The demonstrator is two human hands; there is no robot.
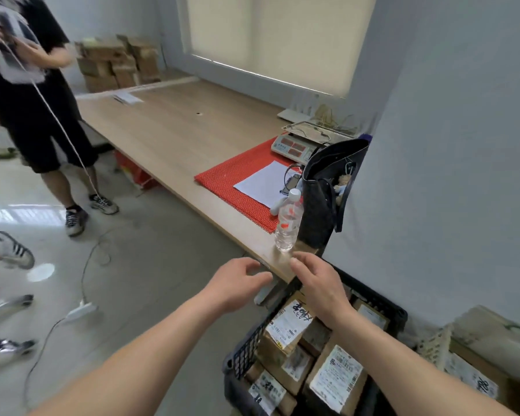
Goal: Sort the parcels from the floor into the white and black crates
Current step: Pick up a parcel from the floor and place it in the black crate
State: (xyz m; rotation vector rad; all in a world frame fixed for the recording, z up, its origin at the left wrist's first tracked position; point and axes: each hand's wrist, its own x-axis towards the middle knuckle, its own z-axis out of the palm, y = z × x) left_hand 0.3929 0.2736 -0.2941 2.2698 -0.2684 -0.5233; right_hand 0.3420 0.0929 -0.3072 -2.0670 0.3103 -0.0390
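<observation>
My left hand (pixel 237 285) and right hand (pixel 320 285) held out empty, fingers loose, near the black crate (pixel 248 352) of parcels (pixel 336 382)

The wooden table (pixel 177 130) carries a red mat (pixel 231 181), a scale (pixel 294 145), a water bottle (pixel 288 223) and a black bag (pixel 327 190). On the grey floor (pixel 162 280) are a black crate (pixel 246 352) and a white power strip (pixel 80 312).

**Bare hands, bare forearms**

Of our own body we see only two arms. Our left hand (pixel 233 288) and right hand (pixel 321 288) are bare. Our left forearm (pixel 150 349) and right forearm (pixel 403 364) are uncovered from the wrist down to the lower edge of the view. Blur softens the fingertips, so we cannot make out the nails.
</observation>
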